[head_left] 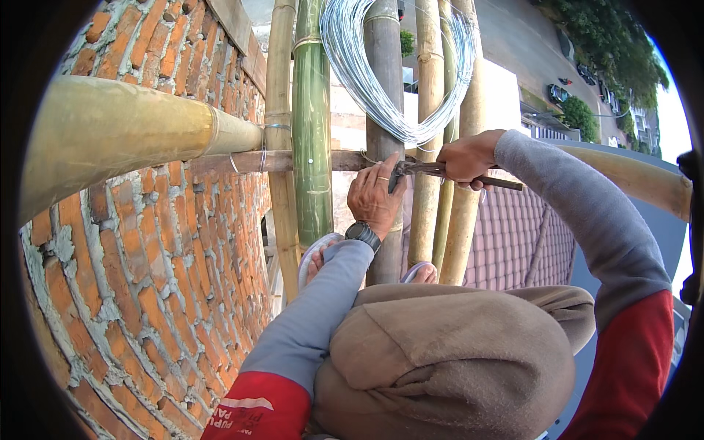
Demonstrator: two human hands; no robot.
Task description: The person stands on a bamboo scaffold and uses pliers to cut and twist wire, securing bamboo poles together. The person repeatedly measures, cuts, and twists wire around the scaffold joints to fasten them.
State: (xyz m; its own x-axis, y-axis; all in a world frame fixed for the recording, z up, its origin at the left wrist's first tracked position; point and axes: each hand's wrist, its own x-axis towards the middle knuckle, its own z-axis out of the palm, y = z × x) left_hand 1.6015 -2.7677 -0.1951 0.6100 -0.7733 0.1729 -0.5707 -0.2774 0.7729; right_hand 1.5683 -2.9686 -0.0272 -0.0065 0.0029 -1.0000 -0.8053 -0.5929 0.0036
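Note:
My right hand [469,158] is closed round the handles of dark metal pincers [422,169]. The pincers lie sideways, with their head against a grey bamboo pole [385,81] where it crosses a thin wooden crosspiece [282,161]. My left hand [372,196], with a watch on the wrist, rests over the grey pole just left of the pincers' head. Its fingers are bent and held together; what lies under them is hidden. A large coil of silvery wire [433,132] hangs across the poles just beyond both hands.
A green bamboo pole [312,139] and several yellowish ones stand alongside. A thick bamboo pole [139,125] juts in at left, beside a rough brick wall [147,279]. My sandalled feet are among the poles. Far below lie a tiled roof [506,242] and a road [513,51] with parked vehicles.

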